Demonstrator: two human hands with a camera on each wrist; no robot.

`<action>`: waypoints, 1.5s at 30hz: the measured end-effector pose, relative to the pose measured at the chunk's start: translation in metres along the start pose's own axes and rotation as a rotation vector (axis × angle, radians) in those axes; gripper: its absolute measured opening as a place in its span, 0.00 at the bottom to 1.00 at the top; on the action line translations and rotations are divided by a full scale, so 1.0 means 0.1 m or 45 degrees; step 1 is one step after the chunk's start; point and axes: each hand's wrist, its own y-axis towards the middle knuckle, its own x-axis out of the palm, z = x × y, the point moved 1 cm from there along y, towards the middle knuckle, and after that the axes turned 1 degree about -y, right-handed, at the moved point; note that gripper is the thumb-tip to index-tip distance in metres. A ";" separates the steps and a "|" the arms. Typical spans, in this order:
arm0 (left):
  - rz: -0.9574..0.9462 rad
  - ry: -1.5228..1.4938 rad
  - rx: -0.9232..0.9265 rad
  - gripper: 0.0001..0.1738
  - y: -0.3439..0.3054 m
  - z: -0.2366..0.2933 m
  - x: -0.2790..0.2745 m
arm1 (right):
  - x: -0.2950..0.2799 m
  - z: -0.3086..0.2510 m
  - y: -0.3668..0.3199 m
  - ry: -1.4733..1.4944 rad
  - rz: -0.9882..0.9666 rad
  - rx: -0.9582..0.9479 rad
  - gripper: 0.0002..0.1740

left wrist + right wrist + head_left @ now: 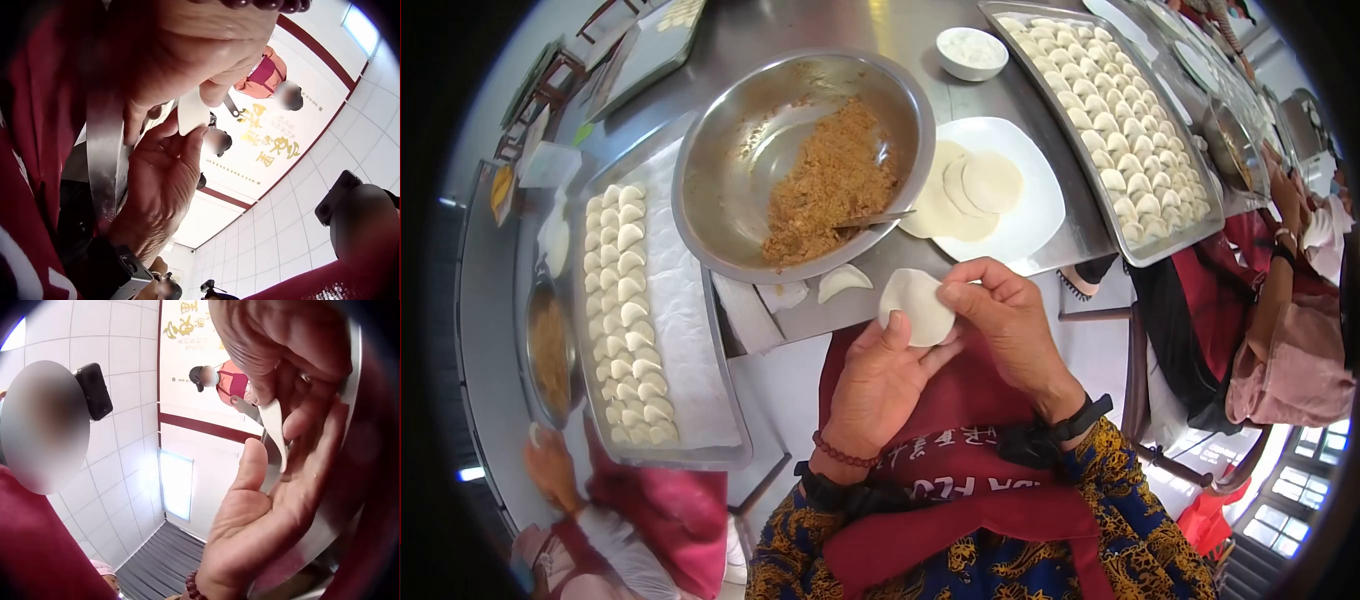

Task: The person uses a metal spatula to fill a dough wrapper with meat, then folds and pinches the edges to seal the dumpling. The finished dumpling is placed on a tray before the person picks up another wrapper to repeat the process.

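A round white dumpling wrapper [917, 305] is held above my lap, just off the table's front edge. My right hand [1005, 315] pinches its right edge between thumb and fingers. Below it lies my left hand [880, 385], palm up; in the right wrist view its fingers extend under the wrapper [275, 434] and its thumb stands apart from it. Behind the hands sits a large metal bowl [730, 215] of brownish filling [830, 185], with a utensil handle [875, 219] over the rim. A half-moon of dough [845, 282] lies near the bowl.
More wrappers [990, 182] lie on a white plate [1040, 215]. A tray of dumplings [625, 310] stands at the left, another tray of dumplings [1125, 130] at the right. A small bowl of white powder [972, 53] is at the back. Other people work on both sides.
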 end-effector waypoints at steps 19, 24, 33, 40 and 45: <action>0.133 0.276 0.120 0.22 -0.31 0.15 0.06 | 0.18 0.02 -0.10 -0.377 0.021 0.071 0.09; 0.197 0.250 0.160 0.22 -0.30 0.17 0.00 | 0.26 0.07 -0.08 -0.523 -0.001 -0.040 0.07; 0.222 0.167 0.178 0.22 -0.31 0.23 -0.11 | 0.34 0.03 0.01 -0.756 -0.036 -0.205 0.07; 0.224 0.014 0.182 0.22 -0.38 0.37 -0.04 | 0.34 -0.34 0.29 -0.906 0.191 -0.483 0.11; 0.161 -0.023 0.196 0.22 -0.40 0.47 -0.07 | 0.45 -0.46 0.49 -1.155 0.004 -0.759 0.15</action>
